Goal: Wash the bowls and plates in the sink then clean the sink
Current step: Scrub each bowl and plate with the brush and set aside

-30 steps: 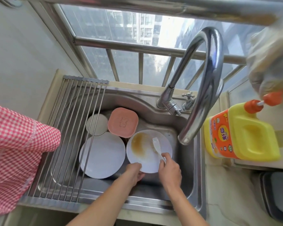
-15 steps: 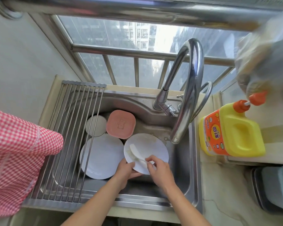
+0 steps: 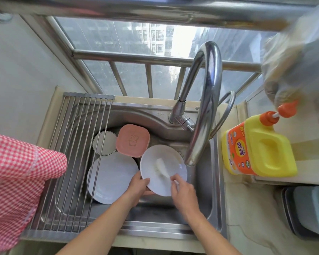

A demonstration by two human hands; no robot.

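Left hand [image 3: 138, 183] is gripping the wet plate [image 3: 163, 170] by its near rim, right hand [image 3: 181, 188] is pinching the brush [image 3: 161, 167] handle; plate likely slippery, rigid, breakable.

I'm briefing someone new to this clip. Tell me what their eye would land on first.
First, the two hands at the sink: the left hand grips the rim of a white plate while the right hand holds a white brush on it, under the big curved tap. Next, the bright yellow detergent bottle on the counter at right, and the red checked cloth at left.
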